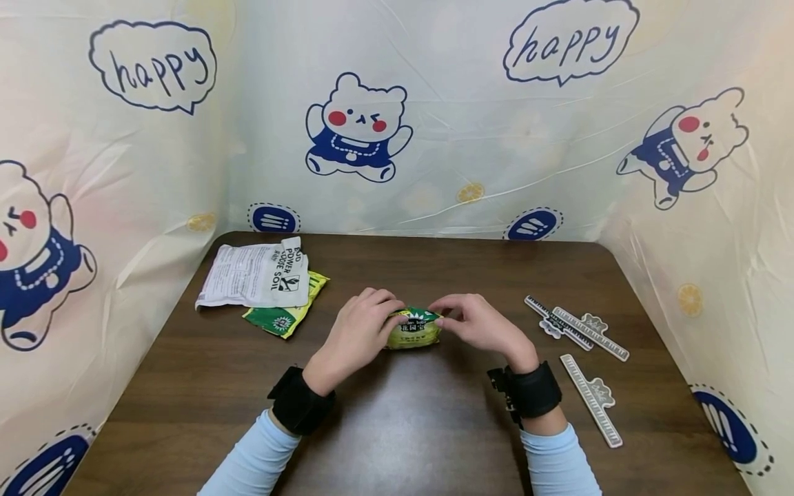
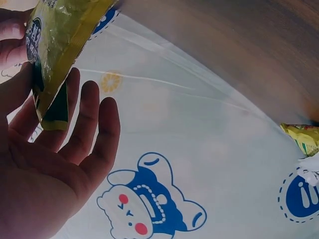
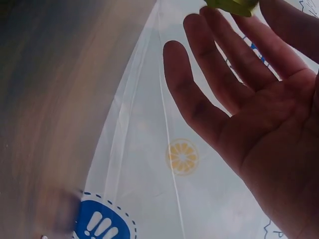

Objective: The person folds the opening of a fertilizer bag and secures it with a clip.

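Observation:
Between the two hands, at the middle of the table, is a small green and yellow packet (image 1: 414, 329) with printed lettering. My left hand (image 1: 360, 324) pinches its left end between thumb and fingers; in the left wrist view the packet (image 2: 67, 47) slants down into that hand (image 2: 60, 144), with the other fingers spread loosely. My right hand (image 1: 480, 322) pinches the upper right corner with thumb and forefinger. In the right wrist view only a bit of the packet (image 3: 232, 6) shows above the right hand (image 3: 254, 104), its outer fingers stretched out.
On the left lies a white printed soil bag (image 1: 254, 275), overlapping a green and yellow packet (image 1: 288, 310). Two ruler-like clips (image 1: 592, 333) cross each other on the right, with a third clip (image 1: 592, 399) nearer. A printed sheet (image 1: 446, 138) hangs around the brown table (image 1: 415, 427).

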Tool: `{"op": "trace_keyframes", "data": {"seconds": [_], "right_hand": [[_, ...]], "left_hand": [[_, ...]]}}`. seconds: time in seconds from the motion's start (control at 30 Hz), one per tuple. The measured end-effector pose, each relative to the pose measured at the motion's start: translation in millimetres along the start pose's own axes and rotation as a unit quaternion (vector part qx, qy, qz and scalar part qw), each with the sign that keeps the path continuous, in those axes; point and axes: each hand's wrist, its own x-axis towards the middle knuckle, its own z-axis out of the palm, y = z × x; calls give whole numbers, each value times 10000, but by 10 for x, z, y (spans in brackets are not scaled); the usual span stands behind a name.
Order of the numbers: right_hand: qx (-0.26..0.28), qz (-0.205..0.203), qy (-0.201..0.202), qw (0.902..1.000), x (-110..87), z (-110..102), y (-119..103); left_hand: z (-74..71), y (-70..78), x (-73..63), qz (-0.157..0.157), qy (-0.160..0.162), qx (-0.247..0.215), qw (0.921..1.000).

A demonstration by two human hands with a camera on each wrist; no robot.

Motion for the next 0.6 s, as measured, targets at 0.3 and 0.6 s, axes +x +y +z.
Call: {"op": "trace_keyframes", "data": {"seconds": [0.3, 0.6], "right_hand": [[20, 158, -91, 9998, 20, 24, -3], [-42, 221, -53, 9997, 22, 22, -3]], "left_hand": [[19, 15, 10, -38, 20, -20, 10000], [23, 16, 9, -360, -236, -240, 9988]]}}
